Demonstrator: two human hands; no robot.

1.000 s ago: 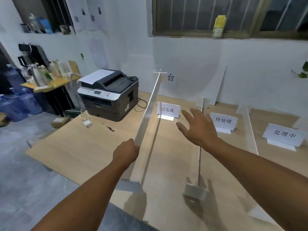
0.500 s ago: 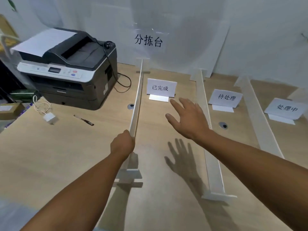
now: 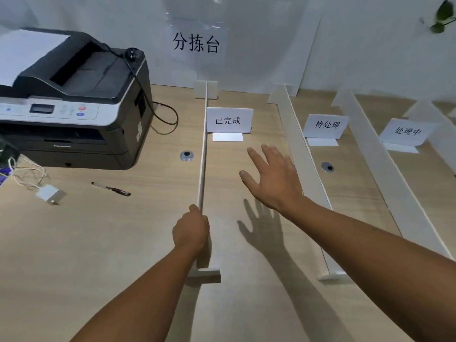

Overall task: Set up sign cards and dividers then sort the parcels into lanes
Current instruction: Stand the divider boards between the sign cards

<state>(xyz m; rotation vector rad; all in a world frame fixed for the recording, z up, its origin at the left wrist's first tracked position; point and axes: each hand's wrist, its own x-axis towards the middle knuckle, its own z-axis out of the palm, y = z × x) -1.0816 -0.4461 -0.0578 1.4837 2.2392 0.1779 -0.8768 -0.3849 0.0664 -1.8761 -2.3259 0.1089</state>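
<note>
My left hand (image 3: 191, 229) grips the top edge of the leftmost white divider (image 3: 202, 154), which stands upright on the wooden table (image 3: 98, 243) and runs back to the wall. My right hand (image 3: 274, 180) hovers open, fingers spread, over the lane to the right of it. Two more white dividers, one (image 3: 306, 159) in the middle and one (image 3: 385, 164) further right, stand alongside. Three folded sign cards stand at the back of the lanes: left (image 3: 229, 119), middle (image 3: 326, 125), right (image 3: 406, 132). No parcels are in view.
A dark printer (image 3: 71, 99) with white paper on top sits at the back left, its cable trailing toward the divider. A pen (image 3: 111, 189) and a white charger with cord (image 3: 48, 193) lie on the left part of the table. A sign (image 3: 196, 43) hangs on the wall.
The view has tilted down and closer to the table. The leftmost divider now stands straight on the table, my left hand still on it. My right hand has hardly moved.
</note>
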